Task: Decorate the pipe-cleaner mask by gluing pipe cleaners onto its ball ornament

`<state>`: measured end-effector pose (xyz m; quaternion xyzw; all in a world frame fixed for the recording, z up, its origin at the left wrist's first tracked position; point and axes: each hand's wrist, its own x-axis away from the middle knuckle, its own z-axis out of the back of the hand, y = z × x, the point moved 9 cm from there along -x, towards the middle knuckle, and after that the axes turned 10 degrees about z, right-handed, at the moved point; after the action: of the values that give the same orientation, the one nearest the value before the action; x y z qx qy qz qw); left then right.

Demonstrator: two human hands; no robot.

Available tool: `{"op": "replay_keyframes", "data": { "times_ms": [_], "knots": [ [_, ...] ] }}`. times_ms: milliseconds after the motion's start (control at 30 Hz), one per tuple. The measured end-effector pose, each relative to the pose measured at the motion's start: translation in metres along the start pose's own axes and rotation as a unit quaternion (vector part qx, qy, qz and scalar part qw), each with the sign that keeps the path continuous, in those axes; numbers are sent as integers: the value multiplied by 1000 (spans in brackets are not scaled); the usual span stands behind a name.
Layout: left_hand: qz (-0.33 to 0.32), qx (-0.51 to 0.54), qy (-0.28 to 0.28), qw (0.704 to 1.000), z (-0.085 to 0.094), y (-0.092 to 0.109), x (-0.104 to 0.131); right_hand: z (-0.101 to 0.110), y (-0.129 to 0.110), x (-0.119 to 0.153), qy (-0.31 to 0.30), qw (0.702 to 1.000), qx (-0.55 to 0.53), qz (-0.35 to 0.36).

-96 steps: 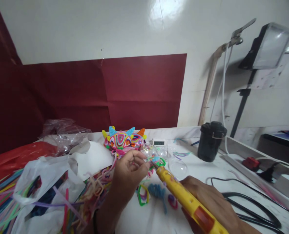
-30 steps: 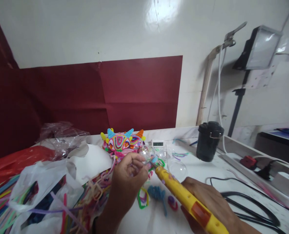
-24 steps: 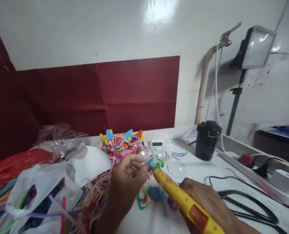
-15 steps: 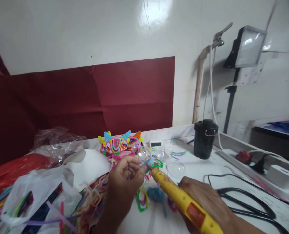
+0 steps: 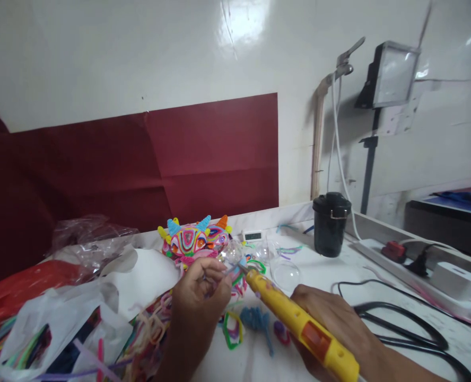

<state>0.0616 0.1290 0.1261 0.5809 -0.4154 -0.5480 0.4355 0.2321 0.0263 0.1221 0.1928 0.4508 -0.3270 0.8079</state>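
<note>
My right hand [image 5: 334, 318] is wrapped around a yellow hot glue gun [image 5: 277, 305] with a red-orange switch on its side. The gun's metal nozzle points up and left, close to a small light blue pipe cleaner piece [image 5: 241, 263]. Thumb and fingers of my left hand [image 5: 198, 300] pinch that piece; whether the nozzle touches it I cannot tell. Under the hands lie a green-and-yellow pipe cleaner loop [image 5: 228, 342], a blue fuzzy bundle [image 5: 255, 318] and a pink-purple loop [image 5: 282, 333]. Just behind them sits a colourful pipe cleaner animal head [image 5: 188, 240] with blue horns.
A black lidded cup [image 5: 331, 225] stands at the right rear. Beside it runs a power strip [image 5: 368, 252] with plugs and a black cable [image 5: 408, 313]. Plastic bags [image 5: 48, 318] of pipe cleaners fill the left. Clear domes [image 5: 286, 276] and a small digital meter [image 5: 252, 236] lie behind the hands.
The view has shifted slightly, so the background slides a little left. Both hands keep nearly the same pose, with the gun's nozzle still by the light blue piece.
</note>
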Motion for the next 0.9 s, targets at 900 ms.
{"op": "replay_keyframes", "data": {
  "times_ms": [900],
  "knots": [
    [4,-11,9,1000,-3,3,5,5,-10,-23,-22,997,-68,-8]
  ]
}}
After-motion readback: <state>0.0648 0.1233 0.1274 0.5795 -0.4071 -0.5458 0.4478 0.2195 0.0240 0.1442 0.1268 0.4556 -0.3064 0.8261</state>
